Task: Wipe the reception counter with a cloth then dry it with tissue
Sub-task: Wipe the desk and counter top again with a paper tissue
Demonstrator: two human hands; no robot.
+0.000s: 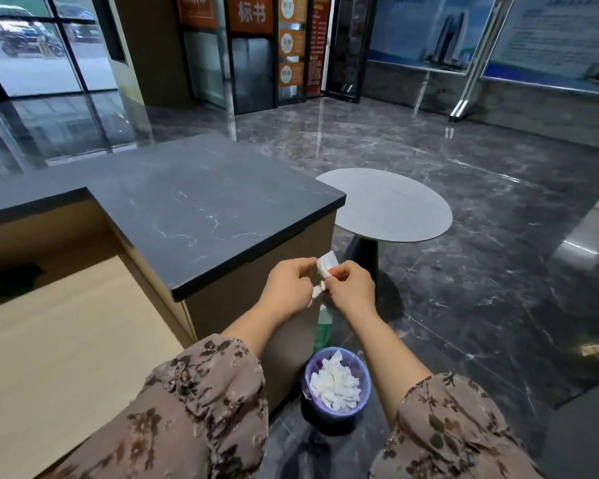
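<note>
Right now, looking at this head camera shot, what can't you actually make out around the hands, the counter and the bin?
- Tissue: mostly hidden inside the grip of the left hand and right hand; wet or dry, unclear.
- Counter: its left stretch is cut off by the frame edge.
- Green object above the bin: hidden by the right forearm.
- Dark shape under the counter: too shadowed.

We count two hands – left hand (288, 284), right hand (350, 288) – sharing one tissue (326, 265). One dark counter (201, 209), one round side table (388, 205), one purple bin (336, 382) – wads inside, too many to count.
</note>
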